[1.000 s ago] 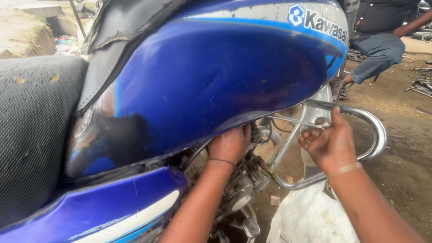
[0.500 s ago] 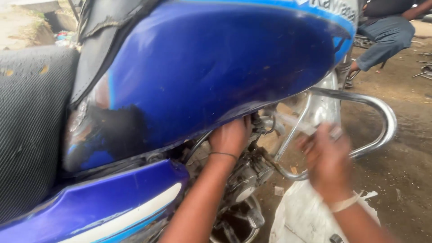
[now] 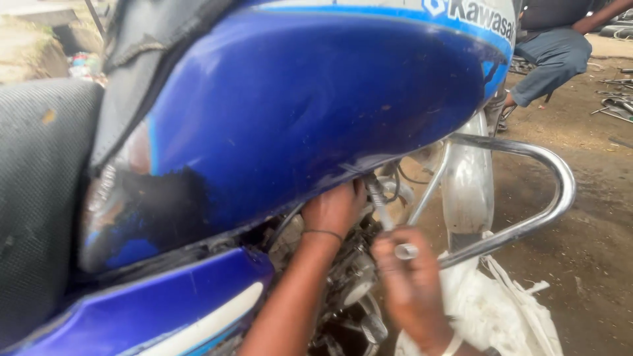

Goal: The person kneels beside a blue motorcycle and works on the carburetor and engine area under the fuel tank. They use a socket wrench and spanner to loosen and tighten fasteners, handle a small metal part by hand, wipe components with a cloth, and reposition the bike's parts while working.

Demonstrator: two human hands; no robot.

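Observation:
A blue motorcycle fuel tank (image 3: 310, 112) fills the upper view. My left hand (image 3: 336, 207) reaches up under its lower edge, fingers pressed against the engine area (image 3: 349, 277); what it grips is hidden. My right hand (image 3: 409, 277) is lower and to the right, closed around a slim metal tool (image 3: 386, 217) whose shaft slants up toward the tank's underside beside my left hand. The right hand is blurred.
A chrome crash guard (image 3: 547, 178) loops out at the right. A white sack (image 3: 501, 310) lies on the dirt ground below it. The black seat (image 3: 39, 191) is at left. Another person (image 3: 560, 53) sits at the top right, with metal parts (image 3: 616, 99) near them.
My right hand has come down off the chrome guard and in toward the engine, now holding a metal tool. My left hand stays under the tank. The view has shifted closer.

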